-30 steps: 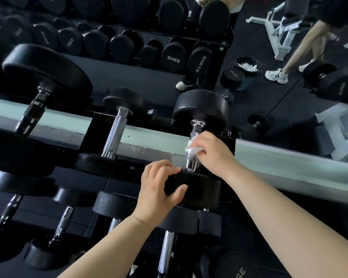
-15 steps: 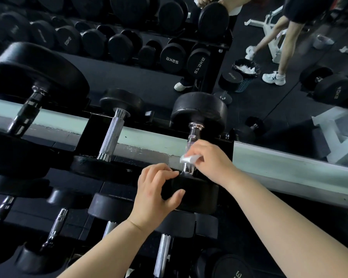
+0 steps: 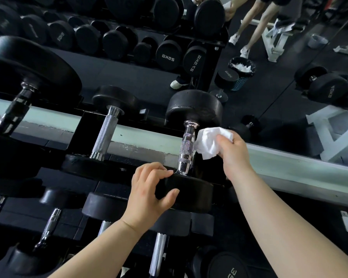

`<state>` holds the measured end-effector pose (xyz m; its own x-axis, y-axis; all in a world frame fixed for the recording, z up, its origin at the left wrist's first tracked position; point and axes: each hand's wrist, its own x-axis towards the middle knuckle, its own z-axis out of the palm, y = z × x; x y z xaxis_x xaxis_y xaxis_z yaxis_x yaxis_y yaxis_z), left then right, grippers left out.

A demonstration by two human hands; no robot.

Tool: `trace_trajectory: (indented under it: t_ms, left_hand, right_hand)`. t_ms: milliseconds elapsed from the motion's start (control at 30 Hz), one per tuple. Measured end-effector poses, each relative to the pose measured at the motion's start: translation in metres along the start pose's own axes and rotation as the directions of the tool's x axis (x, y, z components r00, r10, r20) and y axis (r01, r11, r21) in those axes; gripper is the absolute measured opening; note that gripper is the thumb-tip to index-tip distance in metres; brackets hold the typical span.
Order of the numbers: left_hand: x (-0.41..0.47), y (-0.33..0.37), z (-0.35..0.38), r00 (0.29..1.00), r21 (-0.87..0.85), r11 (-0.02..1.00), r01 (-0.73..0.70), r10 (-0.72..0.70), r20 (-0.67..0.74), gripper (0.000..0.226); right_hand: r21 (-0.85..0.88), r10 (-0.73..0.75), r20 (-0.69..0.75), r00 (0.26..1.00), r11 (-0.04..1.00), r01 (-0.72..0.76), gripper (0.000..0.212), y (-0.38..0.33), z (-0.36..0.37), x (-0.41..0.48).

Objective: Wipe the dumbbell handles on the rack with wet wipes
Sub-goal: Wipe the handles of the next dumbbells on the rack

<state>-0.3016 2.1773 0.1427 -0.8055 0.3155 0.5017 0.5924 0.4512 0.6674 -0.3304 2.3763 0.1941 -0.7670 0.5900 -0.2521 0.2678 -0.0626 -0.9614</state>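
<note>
**Wipe lifted off the handle, left hand on the dumbbell head**

In the centre of the frame the left hand (image 3: 149, 195) reaches up from the lower edge and grips the near black head (image 3: 197, 194) of a dumbbell. Its fingers curl over the top rim and the thumb presses the front face. The right hand (image 3: 232, 155) comes in from the lower right, forearm slanting up, and pinches a bunched white wet wipe (image 3: 208, 144) between thumb and curled fingers. The wipe sits just right of the chrome knurled handle (image 3: 186, 149) – whether its left edge touches the metal cannot be told. The handle runs up the frame from the near head to the far head (image 3: 195, 111), and the dumbbell lies across the black rack (image 3: 82, 127).

Half a second ago the right hand was low on the handle, close to the near head, with the wipe pressed against the metal. Now it has come off to the right and higher, so the whole handle shows bare. The left hand keeps the same grip – it has not shifted on the head. Left of it, the neighbouring dumbbell (image 3: 105, 135) lies as before.
</note>
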Motion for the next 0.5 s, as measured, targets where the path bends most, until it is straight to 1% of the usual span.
trace_trajectory:
  t_ms: [67, 100, 133, 200, 267, 333, 400, 467, 500]
  left_hand:
    - [0.000, 0.000, 0.000, 1.000, 0.001, 1.000, 0.005, -0.005, 0.007, 0.043]
    - [0.000, -0.001, 0.000, 1.000, -0.001, 1.000, 0.008, -0.008, 0.009, 0.043]
    - [0.000, -0.001, 0.000, 1.000, -0.002, 1.000, 0.009, -0.009, 0.009, 0.043]
    - [0.000, -0.001, 0.000, 1.000, 0.000, 1.000, 0.007, -0.007, 0.005, 0.044]
    - [0.000, 0.000, 0.000, 1.000, 0.005, 1.000, 0.001, -0.001, 0.000, 0.044]
    - [0.000, 0.000, 0.000, 1.000, 0.012, 1.000, -0.006, 0.006, -0.010, 0.044]
    - [0.001, 0.001, 0.001, 1.000, 0.013, 1.000, -0.009, 0.009, -0.016, 0.045]
    - [0.001, 0.000, 0.001, 1.000, 0.014, 1.000, -0.011, 0.011, -0.016, 0.045]
    - [0.001, 0.000, 0.001, 1.000, 0.017, 1.000, -0.012, 0.012, -0.017, 0.045]
  right_hand:
    - [0.129, 0.106, 0.012, 0.994, 0.986, -0.106, 0.019, 0.004, 0.010, 0.006]
    - [0.169, 0.139, 0.041, 0.989, 0.975, -0.144, 0.017, 0.007, 0.015, 0.007]
    - [0.162, 0.143, 0.086, 0.986, 0.974, -0.156, 0.016, 0.009, 0.019, 0.007]
    - [0.073, 0.094, 0.208, 0.974, 0.991, -0.111, 0.015, 0.012, 0.025, 0.004]
    - [-0.026, 0.038, 0.284, 0.958, 0.999, -0.032, 0.015, 0.012, 0.024, -0.001]
    - [-0.122, -0.001, 0.331, 0.944, 0.992, 0.044, 0.012, 0.013, 0.018, -0.005]
    - [-0.218, 0.016, 0.388, 0.922, 0.973, 0.075, 0.014, 0.017, 0.010, -0.011]
    - [-0.256, 0.032, 0.407, 0.913, 0.963, 0.080, 0.018, 0.018, 0.008, -0.016]
    - [-0.248, 0.016, 0.393, 0.919, 0.965, 0.089, 0.019, 0.017, 0.009, -0.015]
